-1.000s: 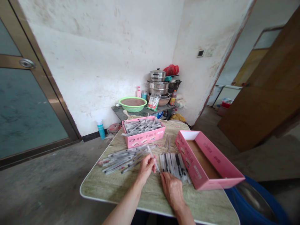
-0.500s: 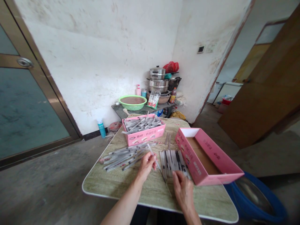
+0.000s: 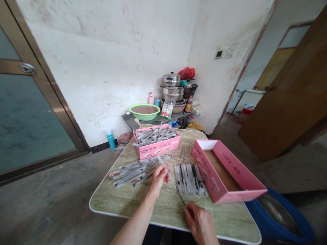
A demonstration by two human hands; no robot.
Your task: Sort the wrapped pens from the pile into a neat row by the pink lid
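My left hand (image 3: 160, 177) is closed around a translucent pen barrel (image 3: 161, 160), which slants down to the right. From the barrel's lower end runs a thin dark pen refill (image 3: 180, 195). Its far end is pinched by the fingers of my right hand (image 3: 199, 219), low over the table's near side. Just beyond that hand lies a row of pens (image 3: 187, 178), side by side, some with black parts. Left of my left hand is a loose heap of pens (image 3: 133, 172). More pens fill a pink box (image 3: 158, 146) behind it.
A second pink box (image 3: 214, 173), with a bare brown bottom, stands on the table (image 3: 114, 200) at right. Two thin pieces (image 3: 183, 152) lie between the boxes. Behind are a green basin (image 3: 145, 115) and stacked steel pots (image 3: 172, 90). A blue tub (image 3: 283, 217) stands beside the table.
My right hand has moved down toward the table's near edge and now pinches the refill's end. My left hand stays nearly in place with the barrel, which has tilted slightly.
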